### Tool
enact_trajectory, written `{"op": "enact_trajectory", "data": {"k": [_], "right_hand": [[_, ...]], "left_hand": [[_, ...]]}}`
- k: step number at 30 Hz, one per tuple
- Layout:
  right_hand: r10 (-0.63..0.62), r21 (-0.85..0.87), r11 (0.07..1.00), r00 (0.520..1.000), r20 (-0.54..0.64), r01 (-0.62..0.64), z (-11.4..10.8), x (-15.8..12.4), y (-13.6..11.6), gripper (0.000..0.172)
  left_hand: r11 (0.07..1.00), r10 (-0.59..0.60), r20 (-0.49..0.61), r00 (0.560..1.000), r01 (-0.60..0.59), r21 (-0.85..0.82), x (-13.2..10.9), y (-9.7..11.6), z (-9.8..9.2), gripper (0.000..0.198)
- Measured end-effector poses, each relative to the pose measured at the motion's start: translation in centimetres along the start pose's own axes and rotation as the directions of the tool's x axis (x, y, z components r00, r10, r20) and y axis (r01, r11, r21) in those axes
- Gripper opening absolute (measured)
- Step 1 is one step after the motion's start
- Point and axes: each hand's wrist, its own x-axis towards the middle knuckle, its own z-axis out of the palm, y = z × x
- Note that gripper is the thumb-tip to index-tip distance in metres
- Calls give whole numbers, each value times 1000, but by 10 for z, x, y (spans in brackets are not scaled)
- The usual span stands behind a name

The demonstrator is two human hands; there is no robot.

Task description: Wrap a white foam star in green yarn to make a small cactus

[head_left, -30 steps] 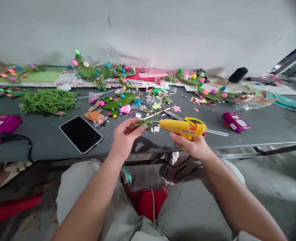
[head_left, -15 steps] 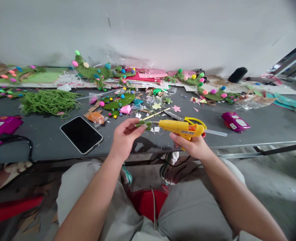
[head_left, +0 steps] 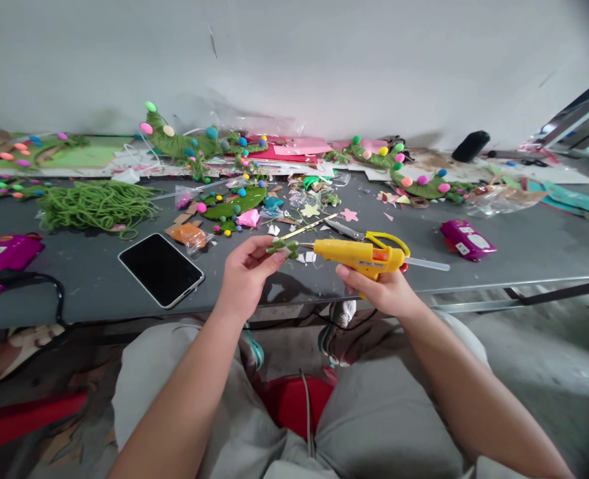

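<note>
Between the thumb and fingers of my left hand (head_left: 247, 276) is a small green yarn piece (head_left: 285, 249), above the table's front edge. My right hand (head_left: 381, 287) is wrapped round the handle of a yellow hot glue gun (head_left: 347, 251). Its metal nozzle points left and reaches the yarn piece; whether they touch I cannot tell. A clear glue stick (head_left: 428, 264) sticks out of the gun's back. Behind the gun lie scissors with yellow handles (head_left: 387, 238). A thin patterned strip (head_left: 308, 227) lies just beyond my left fingers.
A phone (head_left: 162, 269) and a heap of green yarn (head_left: 98, 205) lie to the left. Purple boxes (head_left: 468, 240) sit at both sides. Green yarn-wrapped shapes with pompoms (head_left: 189, 143) line the back by the wall. Paper scraps and a pink star (head_left: 348, 215) litter the middle.
Both hands keep nearly the same pose, with the gun's nozzle still at the green yarn piece. The whole view has shifted very slightly.
</note>
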Motion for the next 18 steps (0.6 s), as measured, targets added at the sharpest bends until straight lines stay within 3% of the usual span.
{"op": "enact_trajectory", "data": {"k": [18], "right_hand": [[23, -18, 1000, 1000, -8, -23, 1, 0, -2, 29]], "left_hand": [[1000, 7, 8, 1000, -7, -13, 0, -2, -1, 32]]}}
